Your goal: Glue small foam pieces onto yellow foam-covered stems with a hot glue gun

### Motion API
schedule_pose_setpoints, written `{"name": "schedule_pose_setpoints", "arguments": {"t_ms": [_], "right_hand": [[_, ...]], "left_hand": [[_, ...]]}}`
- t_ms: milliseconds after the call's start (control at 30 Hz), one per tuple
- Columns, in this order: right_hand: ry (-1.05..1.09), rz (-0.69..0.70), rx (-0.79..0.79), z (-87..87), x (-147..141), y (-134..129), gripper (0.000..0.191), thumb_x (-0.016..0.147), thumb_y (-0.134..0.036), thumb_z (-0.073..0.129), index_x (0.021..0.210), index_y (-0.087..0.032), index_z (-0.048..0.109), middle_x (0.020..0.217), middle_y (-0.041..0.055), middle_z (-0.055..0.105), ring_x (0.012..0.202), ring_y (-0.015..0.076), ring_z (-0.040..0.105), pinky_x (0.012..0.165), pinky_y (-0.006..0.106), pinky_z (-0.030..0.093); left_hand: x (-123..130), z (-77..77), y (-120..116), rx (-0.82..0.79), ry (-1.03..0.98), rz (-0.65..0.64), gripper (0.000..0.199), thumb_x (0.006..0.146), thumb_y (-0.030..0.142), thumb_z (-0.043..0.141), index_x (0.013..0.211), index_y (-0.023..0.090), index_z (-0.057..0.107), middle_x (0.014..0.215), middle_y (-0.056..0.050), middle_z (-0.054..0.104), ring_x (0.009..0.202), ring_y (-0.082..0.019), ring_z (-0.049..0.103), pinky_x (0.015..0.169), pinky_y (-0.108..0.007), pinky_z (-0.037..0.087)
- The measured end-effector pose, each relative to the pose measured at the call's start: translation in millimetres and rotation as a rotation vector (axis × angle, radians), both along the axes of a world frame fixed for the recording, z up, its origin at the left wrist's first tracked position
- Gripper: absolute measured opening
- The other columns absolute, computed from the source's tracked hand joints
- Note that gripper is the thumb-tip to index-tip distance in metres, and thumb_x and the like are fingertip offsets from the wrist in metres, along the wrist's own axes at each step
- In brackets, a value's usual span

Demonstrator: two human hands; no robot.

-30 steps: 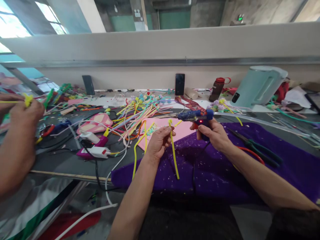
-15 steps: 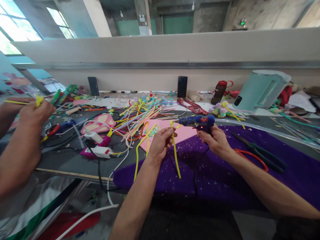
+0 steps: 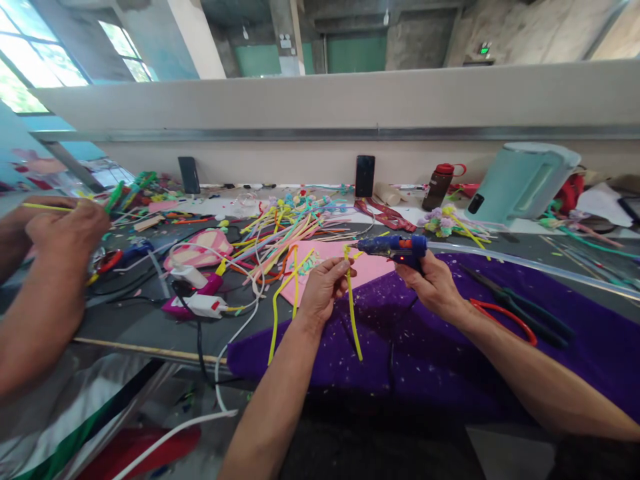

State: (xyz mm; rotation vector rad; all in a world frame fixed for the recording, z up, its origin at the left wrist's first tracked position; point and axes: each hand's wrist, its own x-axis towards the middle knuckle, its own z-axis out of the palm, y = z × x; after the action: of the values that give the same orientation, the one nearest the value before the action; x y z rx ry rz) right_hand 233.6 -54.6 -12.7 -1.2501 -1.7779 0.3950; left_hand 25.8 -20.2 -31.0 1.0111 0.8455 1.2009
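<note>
My left hand (image 3: 327,283) pinches a yellow fuzzy stem (image 3: 354,320) near its top, and the stem's lower part hangs over the purple cloth (image 3: 430,347). Wrapped round the handle of a blue glue gun (image 3: 395,247) is my right hand (image 3: 429,275). The gun's nozzle points left and is at the top of the yellow stem; whether they touch is too small to tell. Under and behind my left hand lies a pink sheet (image 3: 373,267). More yellow stems (image 3: 275,320) lie left of my left wrist.
Another person's hands (image 3: 75,223) work at the left. Colourful stems (image 3: 295,223) are heaped behind my hands. A power strip (image 3: 200,303) with cables lies left. Pliers (image 3: 525,307) rest on the cloth at right. A bottle (image 3: 437,187), kettle (image 3: 525,180) and phone (image 3: 365,175) stand behind.
My hands and the glue gun hold nearly the same position, the view having shifted slightly. The other person's hands have turned, and the yellow piece between them is now mostly hidden.
</note>
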Motion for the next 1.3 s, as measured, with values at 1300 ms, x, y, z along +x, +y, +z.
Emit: {"name": "schedule_pose_setpoints", "arguments": {"t_ms": [1300], "right_hand": [[0.166,0.084,-0.106,6.8,2.2,5.3,0.026,0.082,-0.04,0.047,0.08,-0.015,0.057,0.063,0.0011,0.057,0.053,0.0111,0.05,0.054,0.025,0.039]], "left_hand": [[-3.8,2.6,2.2,0.001,-0.092,0.035,0.025,0.066,0.031,0.068,0.082,0.012,0.065,0.062,0.0,0.061,0.038,-0.001,0.043,0.031,-0.012,0.024]]}}
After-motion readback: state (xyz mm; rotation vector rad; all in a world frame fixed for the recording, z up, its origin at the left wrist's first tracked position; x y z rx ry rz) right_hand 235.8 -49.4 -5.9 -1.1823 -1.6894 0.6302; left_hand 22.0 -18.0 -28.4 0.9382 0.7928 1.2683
